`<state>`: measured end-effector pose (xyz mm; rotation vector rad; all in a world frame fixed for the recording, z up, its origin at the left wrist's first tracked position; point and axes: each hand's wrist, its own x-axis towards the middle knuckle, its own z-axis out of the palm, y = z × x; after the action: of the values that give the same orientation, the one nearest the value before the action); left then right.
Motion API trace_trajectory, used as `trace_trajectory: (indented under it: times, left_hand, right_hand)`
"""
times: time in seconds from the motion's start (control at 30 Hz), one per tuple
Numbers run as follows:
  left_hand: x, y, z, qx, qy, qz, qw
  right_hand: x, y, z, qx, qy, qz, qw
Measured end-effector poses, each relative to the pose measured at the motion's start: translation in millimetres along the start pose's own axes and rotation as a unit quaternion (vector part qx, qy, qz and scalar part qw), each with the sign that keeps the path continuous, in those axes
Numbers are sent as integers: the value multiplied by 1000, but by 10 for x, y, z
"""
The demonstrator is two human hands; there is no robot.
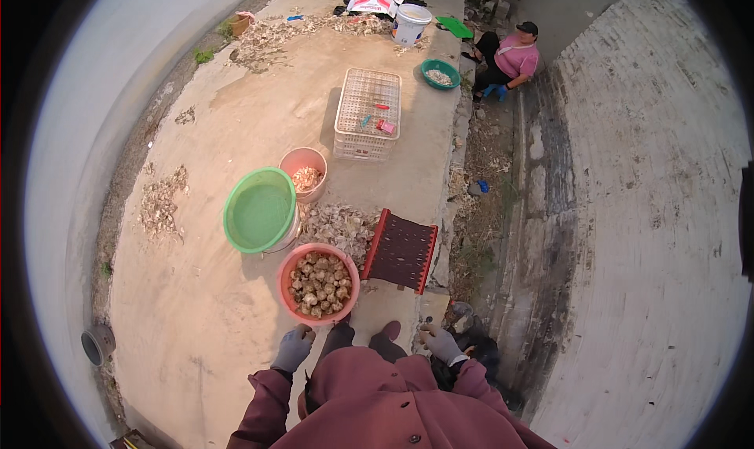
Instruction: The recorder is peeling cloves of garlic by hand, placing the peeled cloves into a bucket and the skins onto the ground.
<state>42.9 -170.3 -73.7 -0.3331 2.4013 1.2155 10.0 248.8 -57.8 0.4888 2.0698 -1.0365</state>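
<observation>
A pink basin (284, 306) full of garlic bulbs (320, 284) stands on the concrete just ahead of my feet. My left hand (294, 348), in a grey glove, is beside the basin's near rim; whether it touches the rim I cannot tell. Its fingers are loosely bent, with nothing seen in them. On the other side of my legs my right hand (441, 344), gloved in grey too, is in the air with its fingers half curled and a little apart. A low stool (400, 250) with red rails and a dark woven seat stands ahead of it.
A green basin (259, 210) rests on a bucket beside a pink bucket (303, 172) of garlic cloves. Peelings (338, 227) lie by the stool. Farther off are a white crate (367, 111), a teal basin (441, 74), a white bucket (411, 25) and a seated person (514, 56). Walls flank both sides.
</observation>
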Motion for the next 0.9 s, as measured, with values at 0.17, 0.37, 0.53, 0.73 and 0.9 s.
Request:
trace_trajectory:
  times: [0.17,0.37,0.53,0.73,0.9]
  left_hand:
    - [-211,-252,59,-19,-3,-73,997]
    - [-550,-543,337,-32,-9,-188,982]
    - [-846,-675,766,-105,31,-305,946]
    - [-828,-411,1143,-106,-46,-365,924]
    - [-220,133,1224,-125,-43,-278,952]
  right_hand:
    - [42,281,212,10,5,-22,1000]
    - [362,950,220,26,18,73,997]
    - [629,1112,-77,92,-43,91,991]
    - [733,1174,-431,179,-19,69,981]
    - [728,1492,-597,187,4,104,977]
